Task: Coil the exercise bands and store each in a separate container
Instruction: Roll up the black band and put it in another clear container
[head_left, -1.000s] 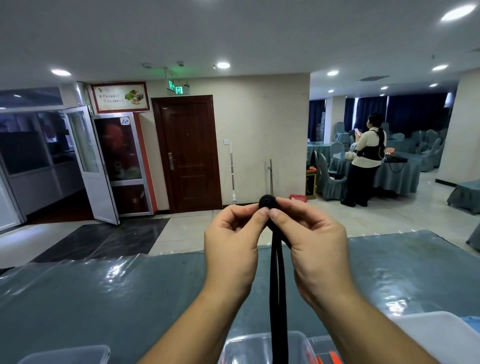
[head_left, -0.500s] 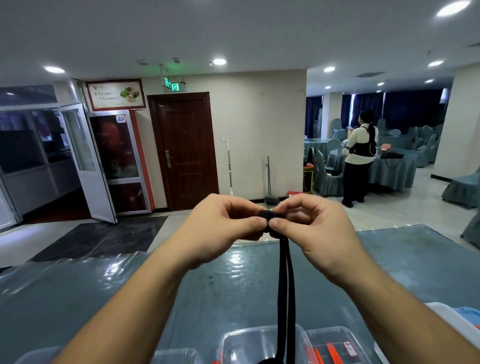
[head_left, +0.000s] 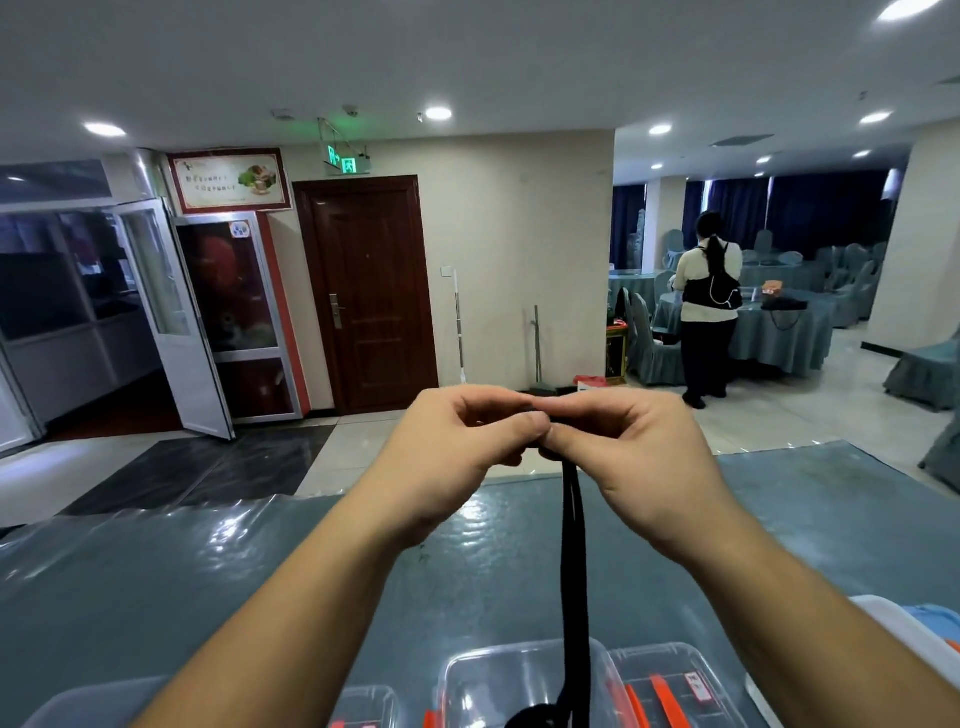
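A black exercise band (head_left: 574, 582) hangs straight down from my two hands, held up above the table. My left hand (head_left: 457, 457) and my right hand (head_left: 639, 457) meet at their fingertips and pinch the band's top end, which is mostly hidden between the fingers. The band's lower end drops toward a clear plastic container (head_left: 498, 680) at the near table edge, where it bunches up. A second clear container (head_left: 670, 686) with orange clips stands just to the right of it.
The table (head_left: 208, 571) has a grey-green cloth under shiny plastic. More clear containers (head_left: 363, 706) and a white bin (head_left: 904, 629) line the near edge. Beyond are a brown door (head_left: 371, 296), and a person (head_left: 709, 306) by round covered tables at the far right.
My hands have dropped a little and closed over the band's rolled end, which showed as a black knob before. The view has tilted down, so more of the containers shows.
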